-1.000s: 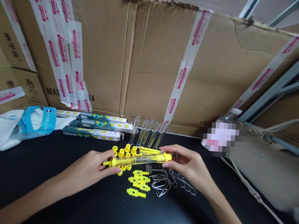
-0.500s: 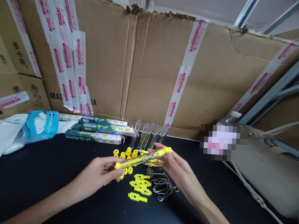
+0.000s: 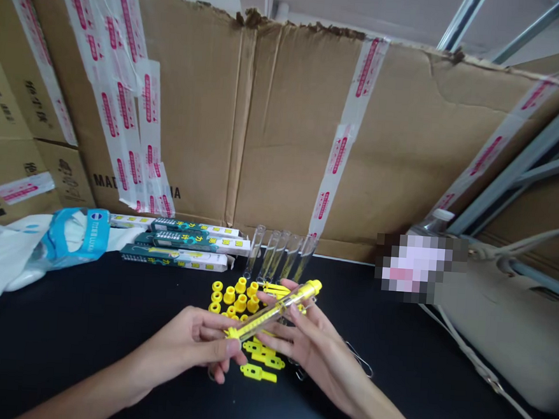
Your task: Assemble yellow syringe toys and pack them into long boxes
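Both hands hold one clear plastic tube with yellow end caps [image 3: 276, 309], tilted so its far end points up and right. My left hand [image 3: 192, 347] pinches the near yellow end. My right hand [image 3: 307, 345] supports the tube from below with its fingers stretched along it. Under the hands lie flat yellow plastic tabs [image 3: 258, 373] and bent wire clips [image 3: 357, 360], mostly hidden. Several small yellow caps [image 3: 235, 294] sit just beyond, on the black table [image 3: 85, 311].
Empty clear tubes [image 3: 281, 255] lean against the taped cardboard wall [image 3: 290, 127]. Long printed boxes [image 3: 181, 244] are stacked at the back left, beside a blue and white plastic bag [image 3: 62, 239]. A beige bag [image 3: 501, 327] and metal frame [image 3: 527, 156] stand to the right.
The tube has swung from level to tilted, its far end raised. Both hands have drawn nearer to me, and the right hand has slid under the tube, covering the wire clips.
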A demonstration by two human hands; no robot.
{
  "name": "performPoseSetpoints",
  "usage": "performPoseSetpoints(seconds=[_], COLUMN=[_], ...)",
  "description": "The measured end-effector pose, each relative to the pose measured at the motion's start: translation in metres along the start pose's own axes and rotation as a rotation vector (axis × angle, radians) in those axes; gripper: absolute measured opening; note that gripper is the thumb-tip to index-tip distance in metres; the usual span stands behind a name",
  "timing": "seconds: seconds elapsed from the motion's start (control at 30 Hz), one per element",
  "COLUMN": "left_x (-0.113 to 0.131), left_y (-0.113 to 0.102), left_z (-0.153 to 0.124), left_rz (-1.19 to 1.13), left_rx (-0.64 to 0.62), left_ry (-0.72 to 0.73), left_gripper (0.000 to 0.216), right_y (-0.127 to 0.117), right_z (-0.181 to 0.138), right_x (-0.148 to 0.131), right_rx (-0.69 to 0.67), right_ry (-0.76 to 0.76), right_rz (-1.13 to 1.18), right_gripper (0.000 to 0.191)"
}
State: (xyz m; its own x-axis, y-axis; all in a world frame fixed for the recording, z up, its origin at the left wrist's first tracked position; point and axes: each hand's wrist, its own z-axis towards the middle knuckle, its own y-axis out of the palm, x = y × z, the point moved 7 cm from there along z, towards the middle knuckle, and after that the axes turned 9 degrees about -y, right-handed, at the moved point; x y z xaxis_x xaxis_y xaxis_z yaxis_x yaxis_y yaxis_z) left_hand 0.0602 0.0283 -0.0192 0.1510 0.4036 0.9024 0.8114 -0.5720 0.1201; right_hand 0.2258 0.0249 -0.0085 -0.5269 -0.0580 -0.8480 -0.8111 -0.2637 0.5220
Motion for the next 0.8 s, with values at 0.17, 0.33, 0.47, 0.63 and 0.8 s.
performPoseSetpoints(seconds=[0.17,0.33,0.47,0.63,0.8], left_x=[-0.005,-0.006,0.004,0.028,0.068], left_y=[0.008,-0.007,-0.019,-0.044,-0.077], left_z=[0.001,0.006,0.002,-0.009,-0.020], left_rz=[0.111,0.048,0.064,0.371,1.125], left_rx=[0.004,0.182,0.289,0.514,0.970], left_ry=[0.067,0.112,0.142,0.346,0.782], left_gripper=[0.044,0.051,0.042,0.029,0.039], right_y=[0.010,-0.001,-0.008,-0.012,-0.012], right_z=[-0.006,-0.002,0.000,-0.001,-0.001], right_x=[0.011,0.005,-0.008,-0.019,-0.021], right_rx=[-0.082,0.041,0.074,0.079,0.076], right_ry=[0.087,-0.020,-0.136,-0.204,-0.203], right_rz=[0.043,0.040,0.039,0.018,-0.037], right_gripper=[0.048,0.039,0.033,0.033,0.038])
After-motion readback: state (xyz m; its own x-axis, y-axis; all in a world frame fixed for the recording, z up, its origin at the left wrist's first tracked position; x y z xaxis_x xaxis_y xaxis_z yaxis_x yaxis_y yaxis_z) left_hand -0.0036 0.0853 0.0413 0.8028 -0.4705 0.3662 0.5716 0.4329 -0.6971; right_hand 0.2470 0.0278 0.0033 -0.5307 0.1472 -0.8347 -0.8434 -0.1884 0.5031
